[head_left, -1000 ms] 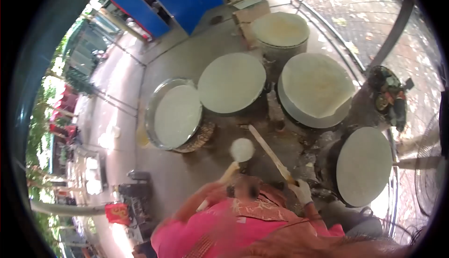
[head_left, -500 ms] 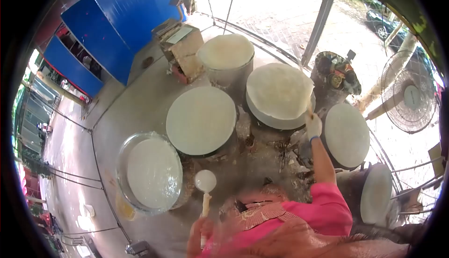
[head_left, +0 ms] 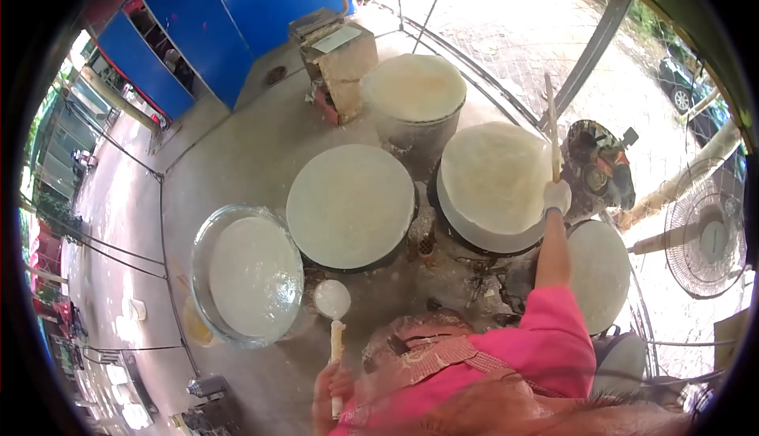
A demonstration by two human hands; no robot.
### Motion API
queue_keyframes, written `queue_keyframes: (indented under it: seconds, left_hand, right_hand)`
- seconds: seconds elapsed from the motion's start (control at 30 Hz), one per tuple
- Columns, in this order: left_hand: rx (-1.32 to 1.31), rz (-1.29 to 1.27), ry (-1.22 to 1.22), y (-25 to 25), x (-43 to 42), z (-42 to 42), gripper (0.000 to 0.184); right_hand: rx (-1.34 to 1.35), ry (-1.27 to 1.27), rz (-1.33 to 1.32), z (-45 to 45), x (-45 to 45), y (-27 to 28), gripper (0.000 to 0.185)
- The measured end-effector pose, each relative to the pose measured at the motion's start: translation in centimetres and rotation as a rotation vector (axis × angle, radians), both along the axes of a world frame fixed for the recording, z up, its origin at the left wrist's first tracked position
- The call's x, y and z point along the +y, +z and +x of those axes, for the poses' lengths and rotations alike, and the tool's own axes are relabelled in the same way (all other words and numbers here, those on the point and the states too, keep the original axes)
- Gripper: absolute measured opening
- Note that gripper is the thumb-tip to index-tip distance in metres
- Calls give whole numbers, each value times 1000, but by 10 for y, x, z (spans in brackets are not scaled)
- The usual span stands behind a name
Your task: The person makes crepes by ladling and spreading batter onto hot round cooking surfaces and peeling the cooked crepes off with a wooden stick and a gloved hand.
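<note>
My left hand (head_left: 334, 383) is wrapped round the pale handle of a ladle (head_left: 332, 300), whose round bowl of white liquid sits near a glass-like basin (head_left: 202, 309) of white batter. My gloved right hand (head_left: 556, 196) is closed on a long flat wooden stick (head_left: 553, 132) that points up and away. That hand is at the right edge of a round pan (head_left: 498, 175) covered by a thin pale sheet with an uneven right edge. A second round white surface (head_left: 352, 207) lies between the basin and this pan.
Behind stands another round drum (head_left: 415, 88) beside a cardboard box (head_left: 344, 72). A bin of debris (head_left: 597, 169), a fan (head_left: 710, 238) and further round pans (head_left: 598, 274) are at the right. Blue panels (head_left: 194, 25) rise at the back left.
My right arm has reached forward from near my body to the sheet-covered pan, and the stick now points upward. My left hand still holds the ladle. The view has shifted.
</note>
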State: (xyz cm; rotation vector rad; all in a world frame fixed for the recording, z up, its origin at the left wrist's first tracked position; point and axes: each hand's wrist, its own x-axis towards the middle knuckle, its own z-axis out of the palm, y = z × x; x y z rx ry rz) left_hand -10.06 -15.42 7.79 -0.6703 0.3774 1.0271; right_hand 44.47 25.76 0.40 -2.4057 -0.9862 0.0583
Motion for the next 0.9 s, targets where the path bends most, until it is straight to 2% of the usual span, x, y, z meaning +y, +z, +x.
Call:
queue_keyframes:
  seconds: [0.1, 0.2, 0.3, 0.37, 0.47, 0.6, 0.7, 0.8, 0.9]
  left_hand:
    - [214, -18, 27, 16, 7, -10, 15]
    - [159, -141, 57, 20, 11, -32, 14]
    - [184, -91, -55, 1, 4, -69, 14]
    - [148, -59, -29, 2, 3, -81, 15]
    - [237, -43, -28, -16, 1, -100, 18]
    - [377, -44, -13, -18, 15, -97, 17]
    - [-1, -49, 156, -44, 20, -89, 15]
    - [114, -98, 151, -48, 36, -77, 37]
    - [29, -93, 196, -46, 51, -65, 37]
  right_hand:
    - [-137, 69, 27, -45, -13, 51, 31]
    - [-268, 107, -20, -87, -11, 92, 29]
    - [-345, 148, -14, -113, -2, 124, 28]
    - [-375, 190, 22, -125, 7, 149, 29]
    - [-392, 278, 73, -127, 42, 182, 28]
    - [-414, 425, -34, -121, 132, 207, 33]
    - [-429, 468, -108, -121, 202, 233, 33]
    - [-533, 526, -30, -133, 254, 259, 32]
    - [-633, 621, 69, -164, 286, 280, 26]
